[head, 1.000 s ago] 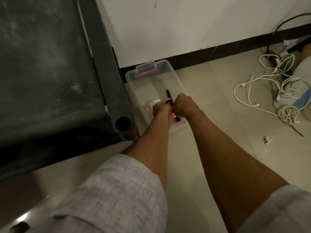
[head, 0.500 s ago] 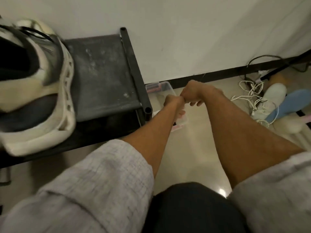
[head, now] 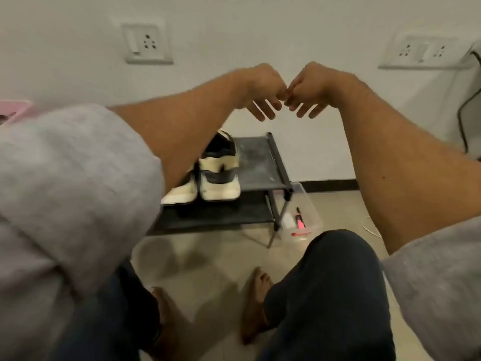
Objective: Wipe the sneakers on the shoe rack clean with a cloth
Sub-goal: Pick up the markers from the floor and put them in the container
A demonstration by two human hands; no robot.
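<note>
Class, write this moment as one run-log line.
left hand, right hand: raised, touching | sneakers: on shoe rack | cloth: not visible

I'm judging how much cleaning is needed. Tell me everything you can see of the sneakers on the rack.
The sneakers are a pair, cream with black panels and dark openings, and the cream looks yellowed. They stand upright, side by side and close together, on the top shelf of the black shoe rack, with their ends toward the camera. The left forearm hides much of one. Nothing but the shelf visibly touches them.
</note>
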